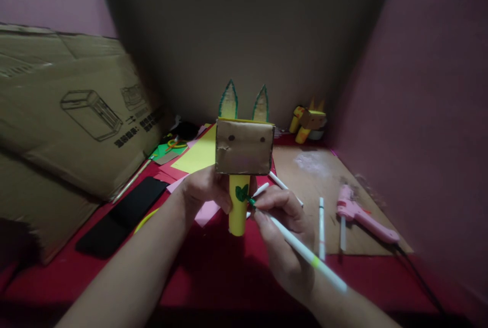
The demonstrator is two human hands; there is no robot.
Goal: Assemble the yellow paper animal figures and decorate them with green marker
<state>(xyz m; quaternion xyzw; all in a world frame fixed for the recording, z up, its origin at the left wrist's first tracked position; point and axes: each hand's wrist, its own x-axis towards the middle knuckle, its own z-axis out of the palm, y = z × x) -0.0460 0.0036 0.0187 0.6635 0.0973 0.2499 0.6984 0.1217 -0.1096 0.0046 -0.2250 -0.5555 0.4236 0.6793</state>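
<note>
Figure: box-headed cardboard figure (244, 150), held upright above the tabletop (213, 277), which is covered in deep red.
Head: matte brown rectangular front, lightly creased, edges darkly lined; bears two round dark dots and a faint pinkish mark.
Ears: two pointed leaf-shaped ears (229, 101), pale and streaky inside, outlined in green, standing from a yellow top edge.
Body: smooth yellow cylindrical tube (237, 218) directly below the head; carries a solid dark green heart-like patch (241, 192).
Left hand: bent round the side and back of the tube (206, 185); grip narrow, thumb at the near side, remaining fingers largely hidden.
Right hand: closed to a narrow pinch (280, 254) near the tip of a slim white pen with a yellow-green band (314, 261).
Pen tip: green, at the right edge of the patch; actual contact too fine to tell.
Right of hands: flat brown cardboard sheet (284, 157), bearing a glossy pink plastic glue gun (356, 213); nearby, a white pen with a dark band (322, 231).
Left of hands: smooth black rectangular slab (122, 216); beyond, a flat yellow paper sheet (194, 155).
</note>
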